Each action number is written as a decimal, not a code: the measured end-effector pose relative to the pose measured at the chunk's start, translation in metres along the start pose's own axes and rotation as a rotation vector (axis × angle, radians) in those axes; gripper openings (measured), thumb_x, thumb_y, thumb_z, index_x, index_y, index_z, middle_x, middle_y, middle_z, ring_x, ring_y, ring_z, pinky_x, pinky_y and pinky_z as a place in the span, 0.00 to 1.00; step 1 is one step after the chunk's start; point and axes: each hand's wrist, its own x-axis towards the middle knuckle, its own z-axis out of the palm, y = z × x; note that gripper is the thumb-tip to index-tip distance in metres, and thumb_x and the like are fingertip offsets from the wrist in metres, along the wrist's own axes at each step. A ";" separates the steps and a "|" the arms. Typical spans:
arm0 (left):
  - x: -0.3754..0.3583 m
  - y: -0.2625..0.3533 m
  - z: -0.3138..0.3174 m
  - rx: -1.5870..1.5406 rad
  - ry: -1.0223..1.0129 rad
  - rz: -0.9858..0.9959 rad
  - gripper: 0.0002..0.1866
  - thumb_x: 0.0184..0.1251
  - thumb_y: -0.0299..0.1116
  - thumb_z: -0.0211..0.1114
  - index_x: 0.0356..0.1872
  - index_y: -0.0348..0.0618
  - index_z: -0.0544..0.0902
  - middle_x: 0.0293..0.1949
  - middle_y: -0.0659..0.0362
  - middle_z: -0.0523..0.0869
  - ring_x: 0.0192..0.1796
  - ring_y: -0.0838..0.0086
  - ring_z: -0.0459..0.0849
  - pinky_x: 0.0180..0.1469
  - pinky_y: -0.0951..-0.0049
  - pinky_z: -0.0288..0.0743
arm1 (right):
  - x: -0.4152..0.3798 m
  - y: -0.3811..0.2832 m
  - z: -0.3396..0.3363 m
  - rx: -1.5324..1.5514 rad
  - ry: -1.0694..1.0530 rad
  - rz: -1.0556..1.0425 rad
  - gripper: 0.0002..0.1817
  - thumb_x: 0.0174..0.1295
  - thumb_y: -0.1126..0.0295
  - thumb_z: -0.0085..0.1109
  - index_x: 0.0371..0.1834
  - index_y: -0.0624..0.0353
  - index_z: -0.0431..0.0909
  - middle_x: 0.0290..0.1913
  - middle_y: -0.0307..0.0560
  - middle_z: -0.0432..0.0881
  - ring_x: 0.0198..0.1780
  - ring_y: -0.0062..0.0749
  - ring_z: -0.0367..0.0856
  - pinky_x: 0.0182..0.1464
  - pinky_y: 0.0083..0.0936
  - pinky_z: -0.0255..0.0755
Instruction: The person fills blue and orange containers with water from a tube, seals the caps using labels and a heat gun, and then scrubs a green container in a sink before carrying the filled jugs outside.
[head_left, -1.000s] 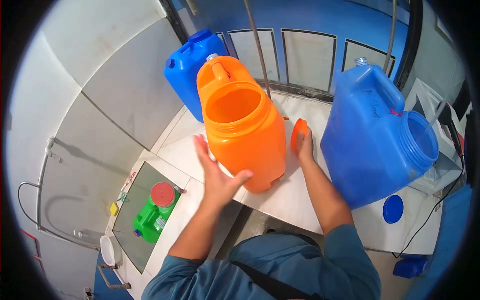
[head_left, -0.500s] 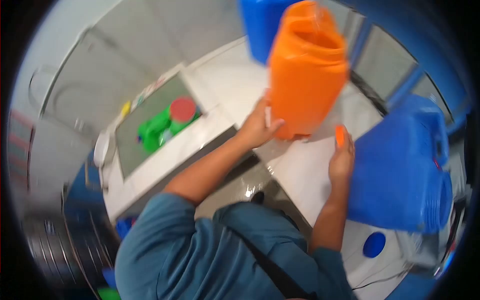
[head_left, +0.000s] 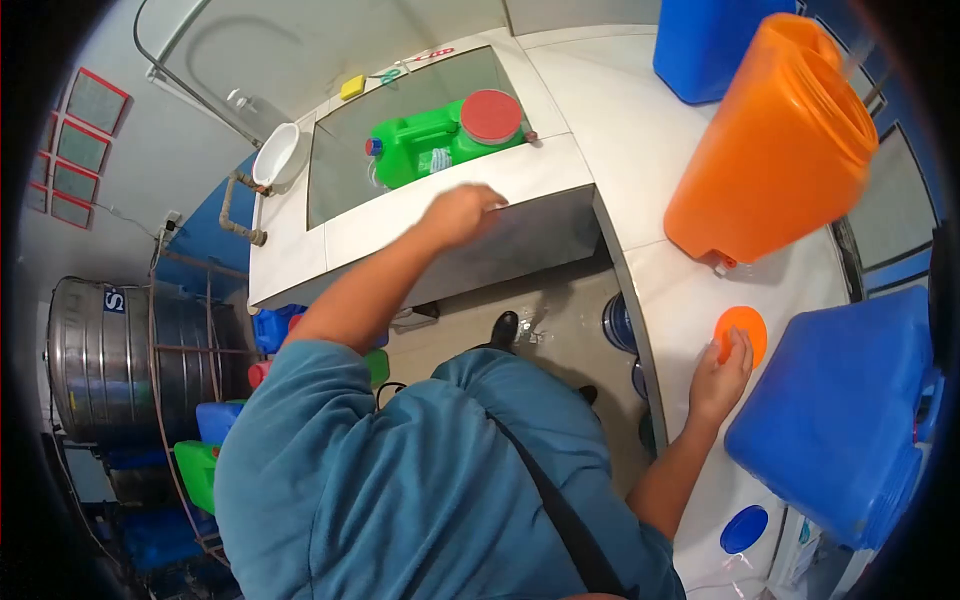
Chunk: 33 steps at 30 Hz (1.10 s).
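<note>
My left hand (head_left: 465, 213) is over the front edge of the sink basin (head_left: 345, 180), holding nothing, its fingers loosely stretched out. Close by, a green jug (head_left: 415, 148) with a wide red lid (head_left: 491, 116) and a small blue cap lies on its side in the basin. On the right counter, my right hand (head_left: 722, 380) has its fingers on a round orange lid (head_left: 742, 325). The lid appears to be at the counter surface. Behind it stands an orange jug (head_left: 760, 165), its wide mouth uncovered and a small spout low on its front.
A large blue jug (head_left: 830, 400) lies at right, with a blue lid (head_left: 744, 529) on the counter near it. Another blue container (head_left: 715, 45) stands at the back. A yellow sponge (head_left: 352, 87) and a white bowl (head_left: 280, 157) are by the basin. Steel tanks (head_left: 125, 360) stand left.
My left hand has let go of the orange jug and moved left to the basin edge. My right hand has lowered the orange lid towards the counter. The view has shifted left.
</note>
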 end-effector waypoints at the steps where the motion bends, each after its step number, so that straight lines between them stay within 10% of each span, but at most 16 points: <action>1: 0.010 -0.031 -0.003 0.063 0.066 0.017 0.12 0.60 0.30 0.63 0.44 0.46 0.86 0.43 0.52 0.87 0.48 0.54 0.84 0.53 0.59 0.77 | 0.002 -0.021 0.000 0.075 -0.007 -0.023 0.18 0.65 0.71 0.57 0.57 0.64 0.76 0.63 0.58 0.74 0.66 0.53 0.70 0.69 0.41 0.63; 5: 0.029 -0.123 -0.018 0.444 0.240 0.191 0.10 0.62 0.29 0.59 0.42 0.45 0.86 0.52 0.55 0.83 0.53 0.59 0.82 0.50 0.58 0.79 | 0.024 -0.124 0.022 0.182 -0.015 -0.274 0.17 0.63 0.71 0.59 0.54 0.63 0.78 0.61 0.57 0.75 0.62 0.53 0.72 0.65 0.41 0.65; 7: 0.015 -0.151 -0.024 0.681 -0.311 0.203 0.09 0.62 0.30 0.58 0.38 0.44 0.84 0.52 0.56 0.81 0.52 0.61 0.80 0.50 0.59 0.80 | 0.036 -0.175 0.045 0.161 -0.019 -0.360 0.17 0.62 0.71 0.60 0.53 0.62 0.78 0.61 0.57 0.75 0.62 0.53 0.72 0.65 0.42 0.66; 12: -0.088 -0.224 -0.073 0.525 -0.303 0.312 0.08 0.62 0.32 0.58 0.35 0.42 0.84 0.47 0.55 0.82 0.49 0.61 0.80 0.50 0.62 0.80 | 0.056 -0.260 0.083 0.188 -0.072 -0.476 0.16 0.59 0.71 0.62 0.51 0.61 0.79 0.60 0.57 0.75 0.63 0.54 0.72 0.65 0.43 0.66; 16: -0.122 -0.329 -0.090 0.618 -0.346 -0.036 0.10 0.60 0.32 0.60 0.39 0.41 0.85 0.51 0.54 0.83 0.56 0.60 0.80 0.56 0.60 0.77 | 0.065 -0.303 0.118 0.192 -0.125 -0.531 0.17 0.57 0.71 0.65 0.51 0.61 0.80 0.59 0.56 0.76 0.62 0.54 0.72 0.64 0.43 0.66; 18: -0.115 -0.359 -0.098 0.190 -0.187 -0.425 0.16 0.60 0.33 0.62 0.50 0.45 0.85 0.56 0.52 0.82 0.63 0.60 0.76 0.63 0.57 0.71 | 0.068 -0.322 0.132 0.191 -0.176 -0.573 0.18 0.56 0.71 0.65 0.51 0.60 0.80 0.59 0.56 0.76 0.62 0.53 0.72 0.64 0.43 0.67; 21: -0.090 -0.390 -0.079 -0.037 -0.058 -0.476 0.20 0.61 0.35 0.63 0.56 0.51 0.83 0.57 0.48 0.81 0.66 0.58 0.74 0.68 0.50 0.63 | 0.079 -0.346 0.159 0.150 -0.218 -0.618 0.18 0.56 0.69 0.65 0.51 0.59 0.80 0.60 0.56 0.76 0.63 0.51 0.72 0.64 0.43 0.66; 24: -0.069 -0.369 -0.082 0.449 -0.029 -0.380 0.20 0.64 0.39 0.62 0.57 0.53 0.82 0.57 0.46 0.81 0.65 0.56 0.74 0.68 0.44 0.58 | 0.092 -0.366 0.187 0.114 -0.278 -0.661 0.19 0.56 0.67 0.65 0.52 0.58 0.80 0.60 0.57 0.76 0.64 0.51 0.72 0.65 0.43 0.65; 29: 0.007 -0.335 -0.108 0.000 0.224 -0.491 0.26 0.65 0.50 0.62 0.59 0.48 0.81 0.58 0.45 0.80 0.63 0.52 0.75 0.66 0.51 0.65 | 0.093 -0.394 0.206 0.064 -0.293 -0.721 0.18 0.56 0.67 0.64 0.51 0.57 0.81 0.60 0.56 0.76 0.63 0.51 0.72 0.65 0.42 0.65; 33: 0.037 -0.223 -0.093 0.166 0.245 0.022 0.26 0.68 0.50 0.60 0.60 0.43 0.78 0.51 0.44 0.83 0.55 0.50 0.81 0.62 0.53 0.69 | 0.094 -0.419 0.222 0.101 -0.330 -0.799 0.17 0.55 0.70 0.65 0.49 0.59 0.80 0.53 0.57 0.79 0.56 0.53 0.77 0.59 0.43 0.71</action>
